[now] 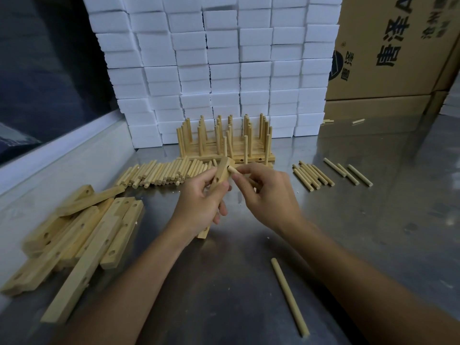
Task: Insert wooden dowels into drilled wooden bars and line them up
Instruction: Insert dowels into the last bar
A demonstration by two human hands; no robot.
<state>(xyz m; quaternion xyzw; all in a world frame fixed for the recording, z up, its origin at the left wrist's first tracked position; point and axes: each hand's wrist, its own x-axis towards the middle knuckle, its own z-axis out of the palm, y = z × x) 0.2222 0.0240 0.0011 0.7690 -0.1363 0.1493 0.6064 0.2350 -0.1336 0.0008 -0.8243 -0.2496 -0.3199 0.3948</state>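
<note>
My left hand grips a drilled wooden bar, held tilted above the metal table, its lower end showing below my palm. My right hand pinches a short dowel whose tip sits at a hole near the bar's upper end. Behind my hands stands a row of finished bars with upright dowels. A heap of loose dowels lies to the left of my hands. Several empty drilled bars are piled at the left.
More dowels lie in small groups at the right, and one long dowel lies near the front. Stacked white foam blocks form a wall behind, with cardboard boxes at the back right. The steel table carries everything.
</note>
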